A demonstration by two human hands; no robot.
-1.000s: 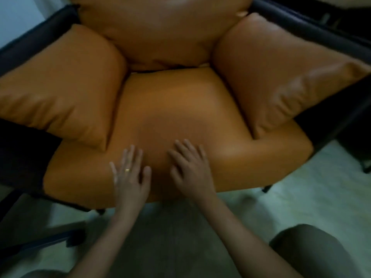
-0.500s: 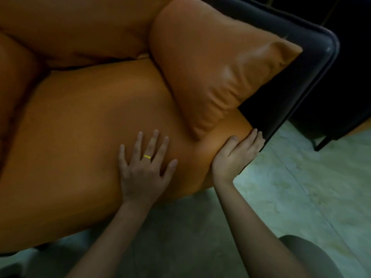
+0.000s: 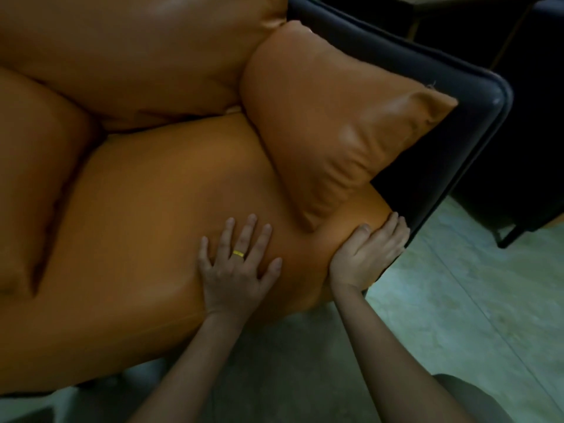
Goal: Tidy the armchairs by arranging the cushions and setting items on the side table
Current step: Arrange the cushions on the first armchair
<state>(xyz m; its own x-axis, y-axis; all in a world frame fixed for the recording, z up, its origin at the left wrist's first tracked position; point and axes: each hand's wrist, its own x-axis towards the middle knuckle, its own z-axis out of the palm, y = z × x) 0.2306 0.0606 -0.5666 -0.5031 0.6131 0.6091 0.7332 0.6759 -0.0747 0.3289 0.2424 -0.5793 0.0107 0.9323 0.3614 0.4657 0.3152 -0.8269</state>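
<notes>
Pale floor (image 3: 457, 315) filled the lower right of the frame; a dark armchair frame (image 3: 457, 96) crossed the upper right. Four glossy orange cushions were counted: seat cushion (image 3: 158, 209) at centre, back cushion (image 3: 137, 50) at top, left side cushion (image 3: 33, 166), and creased right side cushion (image 3: 329, 123). The left hand (image 3: 235, 270) lay flat on the seat cushion, fingers spread. The right hand (image 3: 363, 254) gripped its lower right corner, fingers together, thumb on top.

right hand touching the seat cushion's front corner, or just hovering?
Touching. Head view: the right hand grips the seat cushion at its front corner, thumb on top, leather dented around it.
</notes>
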